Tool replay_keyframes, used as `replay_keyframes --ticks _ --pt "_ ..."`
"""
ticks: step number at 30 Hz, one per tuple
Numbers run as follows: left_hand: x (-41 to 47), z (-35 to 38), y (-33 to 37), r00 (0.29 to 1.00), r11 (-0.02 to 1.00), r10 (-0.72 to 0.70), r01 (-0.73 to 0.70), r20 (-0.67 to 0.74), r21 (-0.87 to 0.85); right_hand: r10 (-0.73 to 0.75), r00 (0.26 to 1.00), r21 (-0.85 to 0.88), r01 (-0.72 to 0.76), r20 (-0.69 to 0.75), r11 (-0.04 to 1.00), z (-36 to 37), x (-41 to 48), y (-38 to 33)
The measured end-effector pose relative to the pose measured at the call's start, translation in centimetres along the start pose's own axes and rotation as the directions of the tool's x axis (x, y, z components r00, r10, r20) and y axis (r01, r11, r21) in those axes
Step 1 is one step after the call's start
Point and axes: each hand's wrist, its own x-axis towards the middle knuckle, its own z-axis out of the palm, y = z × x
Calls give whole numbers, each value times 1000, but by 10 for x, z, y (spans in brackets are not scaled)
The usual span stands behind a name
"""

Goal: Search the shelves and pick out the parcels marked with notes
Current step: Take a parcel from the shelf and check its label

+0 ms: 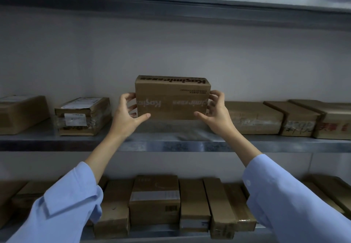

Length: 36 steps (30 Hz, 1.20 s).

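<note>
Box (171,98) on middle shelf (171,144) | left hand (129,112), right hand (214,112) clasp its ends | gaps both sides

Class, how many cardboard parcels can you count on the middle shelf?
6: two left of the hands, one held in both hands, three to the right. More may lie beyond the frame's edges.

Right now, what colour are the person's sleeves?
Light blue sleeves, seen best in the head view.
</note>
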Motion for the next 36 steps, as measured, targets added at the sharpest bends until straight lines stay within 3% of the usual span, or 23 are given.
replay_keyframes --ticks 6,9,17,26,36 --pt "-2 2 4 999 990 47 -44 -16 136 10 999 1 -10 37 1000 1 -1 4" --pt "-4 2 1 999 994 33 -31 -13 103 33 998 -51 -30 55 998 2 -3 3" --pt "-6 5 -1 999 999 7 -5 -43 45 43 999 16 -43 -17 999 3 -11 4" --pt "-6 13 -16 1000 994 20 -18 -20 112 63 996 -21 -64 -67 998 6 -12 9" --pt "-4 19 -28 998 979 -35 22 59 202 118 992 -256 -124 -37 959 9 -14 19"
